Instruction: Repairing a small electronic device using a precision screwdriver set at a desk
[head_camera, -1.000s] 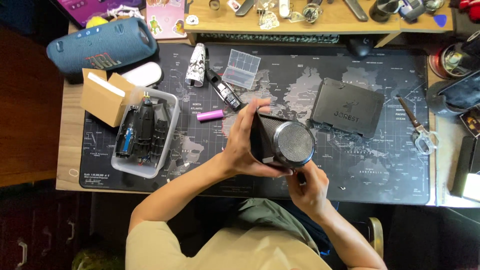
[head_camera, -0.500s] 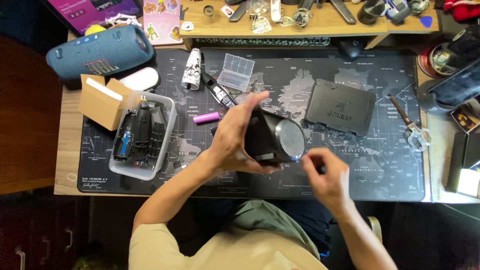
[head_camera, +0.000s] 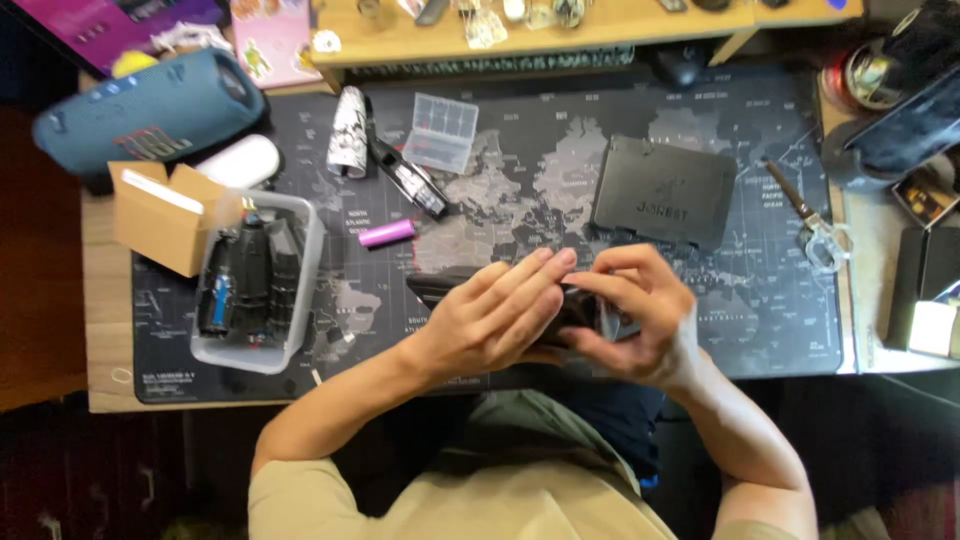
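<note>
Between my palms, above the desk mat (head_camera: 760, 320): black flashlight (head_camera: 580, 312), left hand (head_camera: 490, 320) wrapped round its body, right hand (head_camera: 640, 325) pinching the head end. Looks stiff, heavy, smooth; best gripped mid-body.

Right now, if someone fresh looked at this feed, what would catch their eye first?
Most likely the left hand and right hand wrapped around a dark cylindrical object at the desk's front centre, over a desk mat printed with a world map. Next, the small purple cylinder lying alone on the mat, and the clear bin of dark parts on the left.
</note>
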